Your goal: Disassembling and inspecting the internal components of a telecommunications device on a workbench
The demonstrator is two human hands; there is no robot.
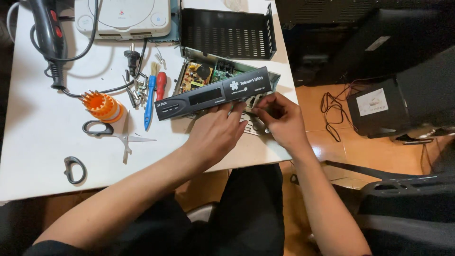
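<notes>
Head view, centre of the frame: the left hand (215,132) lies flat with its fingertips pressed on the lower edge of the dark front panel (213,93) of an opened set-top box (204,73), while the right hand (280,119) has its grip pinched narrow on a small part at the panel's right end, too hidden to identify. The step in hand appears to be working the panel at the chassis; the next move likely calls for a steady hold left and fine fingertip work right. The removed black cover (227,33) lies above, screwdrivers (154,92) and scissors (111,132) left on the white bench (33,142).
</notes>
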